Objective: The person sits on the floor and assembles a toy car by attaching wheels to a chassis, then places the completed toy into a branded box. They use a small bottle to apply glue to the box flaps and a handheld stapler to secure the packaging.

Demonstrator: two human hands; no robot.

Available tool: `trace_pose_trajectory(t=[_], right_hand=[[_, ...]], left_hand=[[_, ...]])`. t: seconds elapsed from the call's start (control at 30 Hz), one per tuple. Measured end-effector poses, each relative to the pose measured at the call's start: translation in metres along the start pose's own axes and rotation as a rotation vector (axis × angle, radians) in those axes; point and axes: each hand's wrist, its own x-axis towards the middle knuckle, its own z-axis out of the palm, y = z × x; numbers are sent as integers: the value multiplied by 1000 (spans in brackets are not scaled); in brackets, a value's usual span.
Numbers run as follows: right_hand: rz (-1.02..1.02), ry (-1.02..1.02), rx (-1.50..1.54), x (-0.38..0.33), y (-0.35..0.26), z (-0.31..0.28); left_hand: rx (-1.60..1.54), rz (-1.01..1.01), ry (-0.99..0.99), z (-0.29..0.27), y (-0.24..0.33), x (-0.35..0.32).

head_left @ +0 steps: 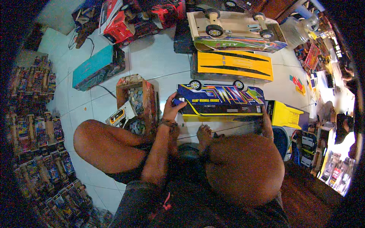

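While the truck (224,103) is at mid-scene, the left grip (172,108) pinches its left end; the right grip (267,118) touches the right end, how closed I cannot tell. Probably light, stiff and smooth, it suits holding by both ends.

Wheeled dark-blue toy vehicle (222,100) between left fingers (180,106) and right fingers (265,113).

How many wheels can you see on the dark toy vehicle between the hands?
2: the left wheel on the upper edge of the dark toy vehicle, toward the left hand, and the right wheel farther along that edge. Others may be hidden behind.
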Motion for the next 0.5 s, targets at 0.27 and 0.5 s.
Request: trace_pose_trajectory(t=[0.27, 0.5], right_hand=[[77, -450, 38, -88, -46, -20], [165, -1098, 106, -146, -119, -39]], left_hand=[[285, 95, 66, -13, -37, 14], [724, 42, -545, 43, 172, -109]])
